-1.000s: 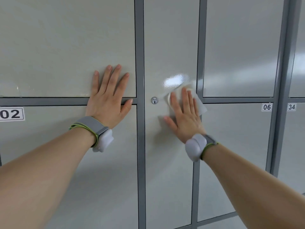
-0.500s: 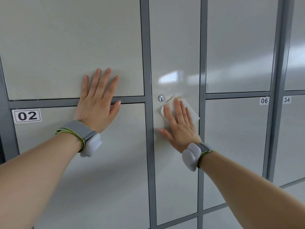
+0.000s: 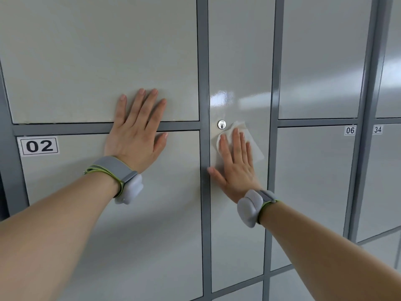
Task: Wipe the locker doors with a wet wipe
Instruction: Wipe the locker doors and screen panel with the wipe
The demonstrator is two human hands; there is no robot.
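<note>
A wall of pale grey locker doors fills the view. My right hand (image 3: pixel 235 164) presses a white wet wipe (image 3: pixel 256 148) flat against the tall narrow locker door (image 3: pixel 238 61) in the middle, just below and right of its round keyhole lock (image 3: pixel 221 124). The fingers lie straight over the wipe, which sticks out above and to the right of them. My left hand (image 3: pixel 135 135) rests flat with spread fingers across the grey frame bar (image 3: pixel 65 128) between the upper left door and the door labelled 02 (image 3: pixel 39 146).
Dark grey frame strips (image 3: pixel 202 61) divide the doors. Doors labelled 06 (image 3: pixel 350 130) and 34 (image 3: pixel 377 129) lie to the right. More doors continue below and to the right. Both wrists wear grey bands with pale sensor pods.
My right hand has slid the wipe down and left on the narrow door, from beside its right edge to just under the lock. My left hand stays flat on the frame bar.
</note>
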